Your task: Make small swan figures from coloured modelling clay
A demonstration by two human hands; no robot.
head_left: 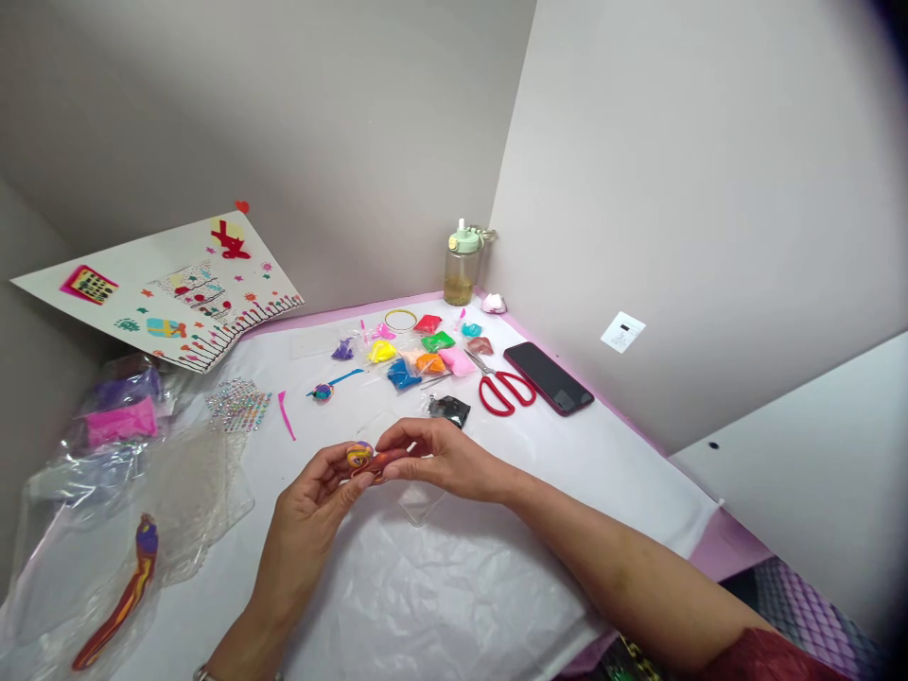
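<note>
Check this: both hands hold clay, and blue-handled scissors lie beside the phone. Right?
Not quite: the head view shows that the scissors have red handles, not blue. They do lie beside the phone, and left hand and right hand both hold clay.

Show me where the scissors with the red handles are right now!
In the head view, the scissors lie on the table just right of centre, between the black packet on their left and the phone on their right.

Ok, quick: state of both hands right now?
Left hand: closed, holding the swirled clay piece near its coiled end.
Right hand: closed, pinching the same piece along its reddish part.
</note>
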